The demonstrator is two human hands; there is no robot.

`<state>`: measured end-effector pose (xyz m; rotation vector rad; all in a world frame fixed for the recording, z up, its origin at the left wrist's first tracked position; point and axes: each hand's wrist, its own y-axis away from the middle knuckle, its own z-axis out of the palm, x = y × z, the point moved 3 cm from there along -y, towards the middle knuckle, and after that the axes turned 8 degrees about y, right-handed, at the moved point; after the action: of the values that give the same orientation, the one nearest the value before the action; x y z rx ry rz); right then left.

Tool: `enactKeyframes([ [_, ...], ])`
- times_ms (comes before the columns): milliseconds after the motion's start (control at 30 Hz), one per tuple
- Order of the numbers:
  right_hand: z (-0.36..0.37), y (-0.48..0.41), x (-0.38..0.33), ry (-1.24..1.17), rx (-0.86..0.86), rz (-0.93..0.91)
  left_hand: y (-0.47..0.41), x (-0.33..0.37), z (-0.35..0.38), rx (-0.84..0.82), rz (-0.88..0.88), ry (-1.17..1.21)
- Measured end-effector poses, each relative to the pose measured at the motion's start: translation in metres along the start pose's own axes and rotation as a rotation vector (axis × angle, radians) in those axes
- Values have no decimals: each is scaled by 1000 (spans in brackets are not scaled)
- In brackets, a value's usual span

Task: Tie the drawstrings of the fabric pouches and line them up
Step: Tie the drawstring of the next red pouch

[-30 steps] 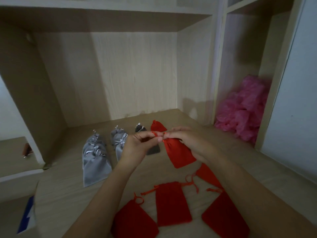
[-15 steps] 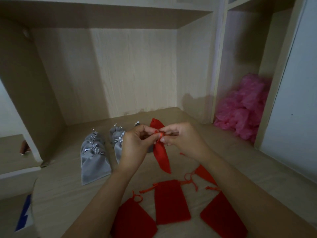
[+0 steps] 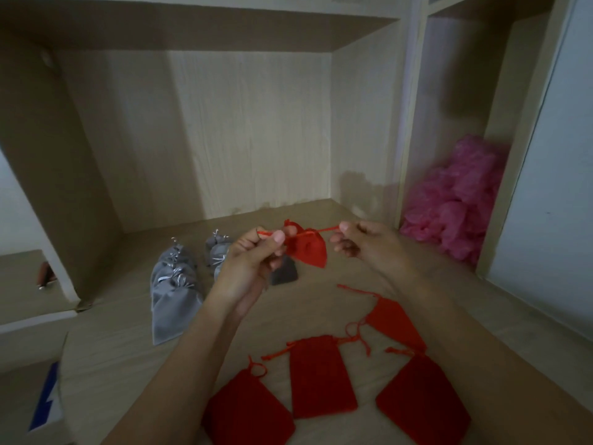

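Pale wood shelving closes in a counter (image 3: 112,348) where grey pouches (image 3: 175,284) lie in a row at the left, with a dark grey pouch (image 3: 284,273) just beside them. Above that row, clear of the counter, a red pouch (image 3: 309,252) hangs between both hands. The left hand (image 3: 253,256) pinches one end of its drawstring (image 3: 324,229) between thumb and fingers. The right hand (image 3: 365,245) pinches the other end, fingers curled. The cord runs nearly level from side to side, and the pouch dangles under it, closer to the left hand. Pulling outward along that line would likely cinch the knot. Four loose red pouches (image 3: 321,377) lie nearer the person, strings splayed.
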<state>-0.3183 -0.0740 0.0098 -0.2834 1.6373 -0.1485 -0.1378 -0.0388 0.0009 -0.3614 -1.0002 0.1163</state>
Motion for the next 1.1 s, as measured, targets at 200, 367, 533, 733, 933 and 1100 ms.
enactKeyframes([
  [200, -3, -3, 10, -163, 49, 129, 3, -15, 5, -156, -265, 9],
  [367, -2, -4, 0, -380, 31, 87, 0, -19, 0, -53, -296, 31],
  [533, -7, 1, -6, -325, -106, 106, -1, -31, -1, -12, -283, -237],
  [733, -5, 4, -6, 397, -104, -137, 1, -40, -1, -143, -197, -709],
  [933, -3, 1, 3, 885, -89, -238, -5, -30, -8, -36, -136, -576],
  [1100, 2, 3, 6, 977, -100, -261, -1, -23, 0, -38, -152, -316],
])
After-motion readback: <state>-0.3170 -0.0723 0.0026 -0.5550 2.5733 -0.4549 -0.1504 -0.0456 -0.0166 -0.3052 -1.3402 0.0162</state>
